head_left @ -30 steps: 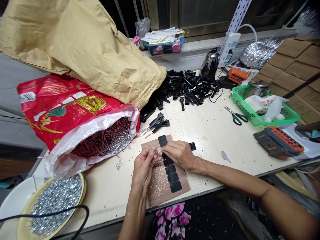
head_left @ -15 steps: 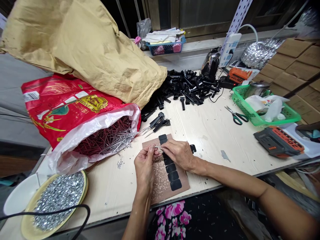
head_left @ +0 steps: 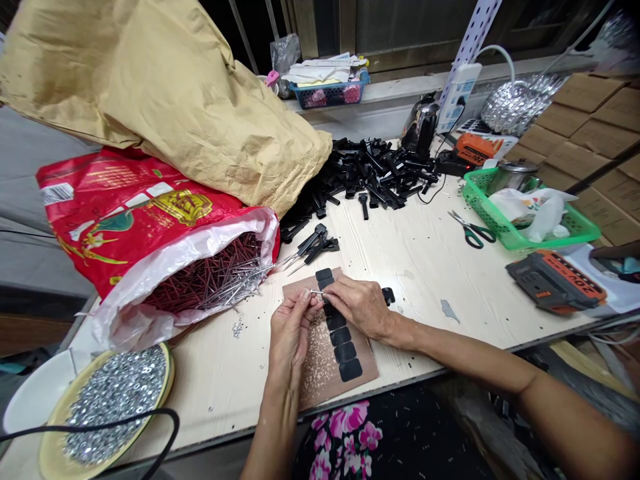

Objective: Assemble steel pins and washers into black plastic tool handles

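A thin silver metal rod (head_left: 316, 291) spans the small gap between my two hands. My left hand (head_left: 291, 327) pinches its left end between thumb and fingertips; any smaller piece there is too small to tell. From the right, my right hand (head_left: 361, 308) has its fingers closed on the other end. A black plastic piece (head_left: 389, 296) shows past the right hand; whether it is held or lies on the table is unclear. Under both hands is a brown board (head_left: 320, 373) with a column of black rounded pads (head_left: 343, 335), partly covered by the right hand.
At left, a red sack (head_left: 125, 213) spills long metal rods (head_left: 210, 273), near a yellow bowl (head_left: 167, 393) of small silver nuts. Black plastic parts (head_left: 370, 170) are heaped behind. Scissors (head_left: 473, 230), a green basket (head_left: 530, 243) and a battery pack (head_left: 555, 280) are on the right.
The view has shifted slightly. More of the metal rod shows between the fingertips, and the left fingers have changed position a little around its end.
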`<state>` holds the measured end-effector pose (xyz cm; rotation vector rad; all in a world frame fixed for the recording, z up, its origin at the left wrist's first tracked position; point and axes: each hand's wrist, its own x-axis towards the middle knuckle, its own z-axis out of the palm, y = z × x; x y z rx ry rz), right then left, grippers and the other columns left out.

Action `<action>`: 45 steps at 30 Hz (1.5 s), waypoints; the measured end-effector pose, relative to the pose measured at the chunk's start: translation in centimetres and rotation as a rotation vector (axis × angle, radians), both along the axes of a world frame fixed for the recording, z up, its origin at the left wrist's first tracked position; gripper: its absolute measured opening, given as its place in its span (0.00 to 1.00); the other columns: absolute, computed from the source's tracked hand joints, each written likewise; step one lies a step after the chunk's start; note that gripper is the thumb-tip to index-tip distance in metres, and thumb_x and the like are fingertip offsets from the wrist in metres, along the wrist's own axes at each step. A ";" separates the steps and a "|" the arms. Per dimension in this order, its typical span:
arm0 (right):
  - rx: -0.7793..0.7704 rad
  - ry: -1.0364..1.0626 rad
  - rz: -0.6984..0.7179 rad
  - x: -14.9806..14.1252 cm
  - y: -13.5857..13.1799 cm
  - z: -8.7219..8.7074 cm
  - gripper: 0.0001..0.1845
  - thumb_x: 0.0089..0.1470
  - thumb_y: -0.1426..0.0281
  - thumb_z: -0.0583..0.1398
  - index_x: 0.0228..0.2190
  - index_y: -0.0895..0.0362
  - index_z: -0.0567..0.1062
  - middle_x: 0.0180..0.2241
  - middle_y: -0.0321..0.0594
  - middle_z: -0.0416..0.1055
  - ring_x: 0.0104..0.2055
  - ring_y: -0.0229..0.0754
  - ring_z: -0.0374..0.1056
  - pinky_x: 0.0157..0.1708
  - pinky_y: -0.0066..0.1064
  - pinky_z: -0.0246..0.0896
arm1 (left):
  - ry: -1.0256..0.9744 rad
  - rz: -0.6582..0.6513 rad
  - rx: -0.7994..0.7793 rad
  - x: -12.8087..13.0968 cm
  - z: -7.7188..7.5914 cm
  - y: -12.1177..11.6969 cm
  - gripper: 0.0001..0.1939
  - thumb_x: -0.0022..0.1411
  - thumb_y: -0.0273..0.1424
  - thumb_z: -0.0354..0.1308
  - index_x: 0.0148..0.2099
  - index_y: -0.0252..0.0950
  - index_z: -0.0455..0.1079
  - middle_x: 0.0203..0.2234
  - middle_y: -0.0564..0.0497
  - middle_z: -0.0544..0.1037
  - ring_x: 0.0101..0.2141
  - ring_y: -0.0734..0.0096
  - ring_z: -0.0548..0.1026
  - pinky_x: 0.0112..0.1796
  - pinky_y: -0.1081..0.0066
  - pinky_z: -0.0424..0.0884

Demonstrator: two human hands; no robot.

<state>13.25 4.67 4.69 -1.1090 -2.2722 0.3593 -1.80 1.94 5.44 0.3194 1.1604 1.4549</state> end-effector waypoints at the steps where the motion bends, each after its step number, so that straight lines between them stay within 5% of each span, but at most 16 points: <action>1: 0.002 -0.006 -0.001 0.0 0.0 0.0 0.12 0.63 0.67 0.51 0.37 0.57 0.74 0.34 0.38 0.72 0.33 0.34 0.68 0.31 0.25 0.57 | 0.002 -0.002 0.002 0.0 -0.1 0.0 0.15 0.37 0.26 0.72 0.30 0.29 0.73 0.22 0.51 0.76 0.24 0.78 0.74 0.32 0.78 0.75; 15: 0.056 -0.099 -0.040 0.0 -0.2 0.1 0.12 0.62 0.69 0.50 0.35 0.58 0.73 0.32 0.38 0.71 0.31 0.35 0.66 0.29 0.27 0.54 | 0.198 -0.107 0.043 -0.2 -1.5 -0.3 0.18 0.47 0.30 0.68 0.40 0.30 0.73 0.23 0.51 0.78 0.24 0.77 0.77 0.34 0.77 0.74; 27: 0.057 -0.110 -0.025 -0.1 -0.2 0.0 0.11 0.62 0.68 0.51 0.34 0.57 0.72 0.32 0.38 0.70 0.31 0.36 0.65 0.29 0.27 0.53 | 0.129 -0.142 0.008 -0.8 -1.1 0.0 0.18 0.41 0.32 0.71 0.35 0.29 0.74 0.21 0.51 0.77 0.22 0.77 0.75 0.32 0.75 0.74; 37: 0.062 -0.101 -0.014 -0.1 -0.1 0.3 0.11 0.62 0.68 0.51 0.36 0.57 0.72 0.34 0.39 0.70 0.32 0.36 0.65 0.30 0.26 0.55 | 0.312 -0.092 0.107 -0.5 -1.8 -0.4 0.14 0.49 0.34 0.66 0.37 0.31 0.74 0.23 0.52 0.77 0.25 0.76 0.75 0.33 0.75 0.71; 45: -0.211 0.096 0.075 0.0 0.4 0.5 0.09 0.62 0.68 0.51 0.36 0.58 0.69 0.34 0.38 0.69 0.34 0.35 0.66 0.31 0.25 0.60 | 0.408 -0.053 0.113 -0.2 -1.5 -0.5 0.15 0.50 0.35 0.66 0.39 0.31 0.73 0.23 0.52 0.77 0.25 0.73 0.76 0.34 0.71 0.73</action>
